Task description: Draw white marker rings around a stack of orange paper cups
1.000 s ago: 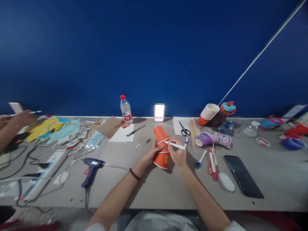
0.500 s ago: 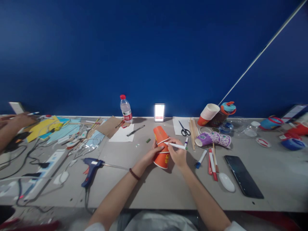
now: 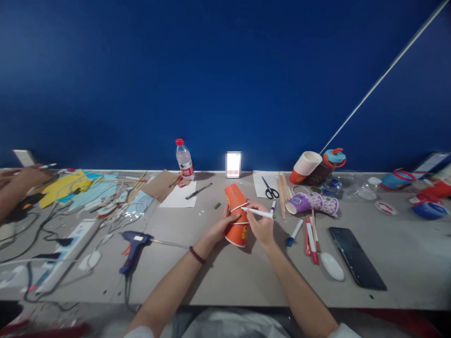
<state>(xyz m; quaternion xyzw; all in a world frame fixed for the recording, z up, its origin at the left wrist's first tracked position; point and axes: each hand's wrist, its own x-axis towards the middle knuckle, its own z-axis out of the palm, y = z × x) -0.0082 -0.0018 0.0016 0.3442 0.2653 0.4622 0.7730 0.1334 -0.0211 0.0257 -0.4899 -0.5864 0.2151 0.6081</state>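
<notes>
Orange paper cups point(image 3: 237, 234), joined in a column, are tilted above the middle of the table. My left hand point(image 3: 222, 224) is wrapped round them from the left, its thumb across the lower part. In my right hand point(image 3: 261, 226) a white marker point(image 3: 261, 213) is pinched; its green end points right and its other end meets the cups near a white rim. To the right of that hand lie a purple-capped marker point(image 3: 273, 207) and a blue-capped marker point(image 3: 295, 232).
Left are a glue gun point(image 3: 133, 251), a power strip point(image 3: 68, 253) and cables. A water bottle point(image 3: 184, 162), utility knife point(image 3: 198, 191) and scissors point(image 3: 270, 188) are behind. Right are stacked cups point(image 3: 306, 165), purple cups point(image 3: 312, 204) and a phone point(image 3: 356, 258). Another person's hand point(image 3: 26, 180) is far left.
Almost nothing differs. The white marker and my right hand have shifted very slightly, while the cups and my left hand stay in place.
</notes>
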